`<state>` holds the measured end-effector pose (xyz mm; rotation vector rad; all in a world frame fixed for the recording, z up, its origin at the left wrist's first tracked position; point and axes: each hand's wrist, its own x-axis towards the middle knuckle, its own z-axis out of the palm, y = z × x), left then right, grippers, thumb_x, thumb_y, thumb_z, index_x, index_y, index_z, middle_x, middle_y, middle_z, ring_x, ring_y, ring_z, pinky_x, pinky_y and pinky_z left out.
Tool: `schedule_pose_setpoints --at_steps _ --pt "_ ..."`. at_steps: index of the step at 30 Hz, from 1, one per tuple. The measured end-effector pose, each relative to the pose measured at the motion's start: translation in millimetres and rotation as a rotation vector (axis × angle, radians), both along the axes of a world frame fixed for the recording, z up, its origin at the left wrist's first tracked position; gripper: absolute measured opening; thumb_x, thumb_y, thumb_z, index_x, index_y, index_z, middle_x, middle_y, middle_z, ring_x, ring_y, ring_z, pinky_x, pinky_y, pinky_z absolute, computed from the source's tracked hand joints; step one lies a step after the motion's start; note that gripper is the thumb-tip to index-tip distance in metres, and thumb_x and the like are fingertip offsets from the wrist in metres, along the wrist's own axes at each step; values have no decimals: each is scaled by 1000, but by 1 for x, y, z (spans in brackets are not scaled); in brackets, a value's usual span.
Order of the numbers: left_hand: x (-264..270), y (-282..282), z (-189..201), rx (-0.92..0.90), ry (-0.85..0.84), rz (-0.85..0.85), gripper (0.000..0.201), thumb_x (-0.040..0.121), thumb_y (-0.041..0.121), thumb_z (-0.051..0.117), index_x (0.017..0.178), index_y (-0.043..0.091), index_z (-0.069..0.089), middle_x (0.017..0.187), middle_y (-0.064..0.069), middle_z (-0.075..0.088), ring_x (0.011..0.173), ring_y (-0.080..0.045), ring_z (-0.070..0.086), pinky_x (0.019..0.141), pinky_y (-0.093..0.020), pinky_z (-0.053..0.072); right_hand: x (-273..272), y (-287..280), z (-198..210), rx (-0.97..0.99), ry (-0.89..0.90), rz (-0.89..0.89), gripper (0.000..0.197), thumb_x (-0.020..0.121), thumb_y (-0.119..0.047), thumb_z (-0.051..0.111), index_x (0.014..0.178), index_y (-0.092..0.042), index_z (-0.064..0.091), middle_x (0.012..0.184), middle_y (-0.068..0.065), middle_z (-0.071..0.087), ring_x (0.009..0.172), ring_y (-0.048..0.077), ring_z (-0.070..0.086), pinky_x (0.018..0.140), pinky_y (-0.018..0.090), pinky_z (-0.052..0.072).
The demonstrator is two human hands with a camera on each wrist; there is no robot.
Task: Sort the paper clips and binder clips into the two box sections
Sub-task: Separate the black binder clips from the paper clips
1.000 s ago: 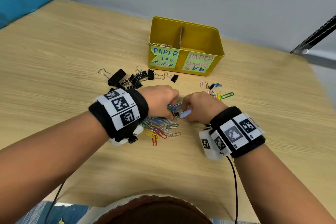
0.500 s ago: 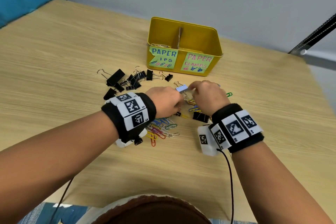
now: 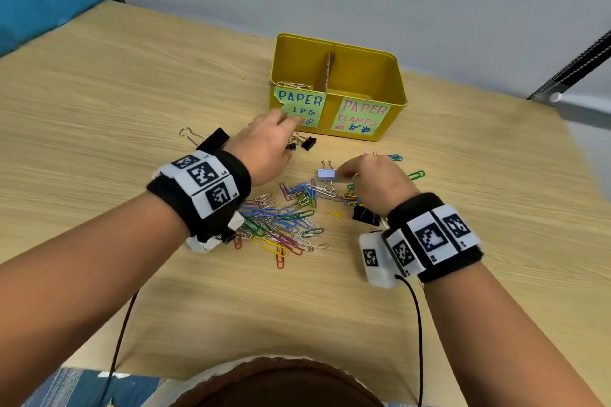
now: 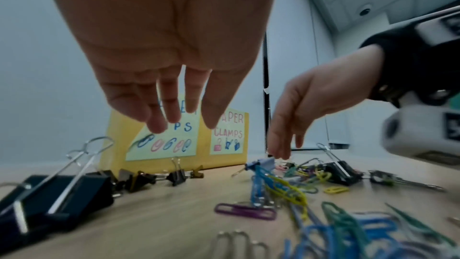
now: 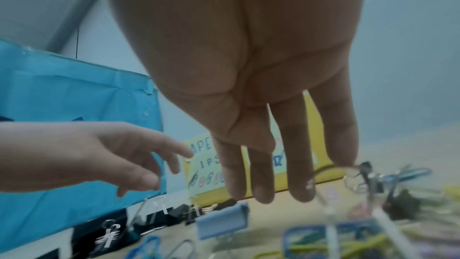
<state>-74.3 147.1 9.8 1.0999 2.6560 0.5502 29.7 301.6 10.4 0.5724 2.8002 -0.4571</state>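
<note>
The wooden table (image 3: pixel 99 116) fills the frame. The yellow box (image 3: pixel 339 69) (split by a cardboard divider) sits at upper centre. The paper clips (image 3: pixel 281 225) lie heaped mid-frame, black binder clips (image 3: pixel 215 139) to their upper left. The left hand (image 3: pixel 264 145) hovers, fingers straight and slightly apart, empty. The right hand (image 3: pixel 380 182) hangs fingers-down, empty, beside a pale blue binder clip (image 3: pixel 326 174).

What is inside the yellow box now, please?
In the yellow box, a cardboard divider stands, and a few silver paper clips lie in the left section. The front wall hides both floors.
</note>
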Motion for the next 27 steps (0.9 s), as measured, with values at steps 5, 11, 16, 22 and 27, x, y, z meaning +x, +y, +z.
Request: schedule_pose_setpoints --at_steps 5,11,16,22,27 --pt "23 4 -10 -244 -153 -307 42 92 19 48 134 22 46 132 -5 43 123 -23 46 106 -38 40 1 18 1 45 -68 -97 48 88 3 36 128 -15 55 135 15 52 125 30 49 106 38 41" --pt "36 13 -11 -336 -217 -471 36 93 16 45 128 18 56 126 -6 55 116 -22 51 93 -25 40 5 29 4 -89 -64 -131 50 87 5 37 129 -15 56 136 10 55 126 26 49 103 27 38" --pt "38 20 -9 -270 -131 -430 46 93 17 46 138 22 40 138 -3 39 127 -23 39 106 -37 37 6 36 4 -42 48 -213 43 86 4 39 116 -12 65 127 12 62 118 27 55 101 31 44" --pt "27 25 -9 -449 67 -373 59 92 21 44 147 14 24 158 -3 13 144 -26 13 115 -46 17 10 27 8 -216 136 -145 32 91 -2 45 111 -11 68 116 5 67 110 18 58 81 13 33" --pt "32 31 -9 -288 -12 -382 65 91 9 45 148 22 17 159 -1 9 145 -25 10 117 -45 15 19 29 15 -117 43 -110 25 81 -33 67 91 -11 68 85 4 63 83 17 56 72 26 40"
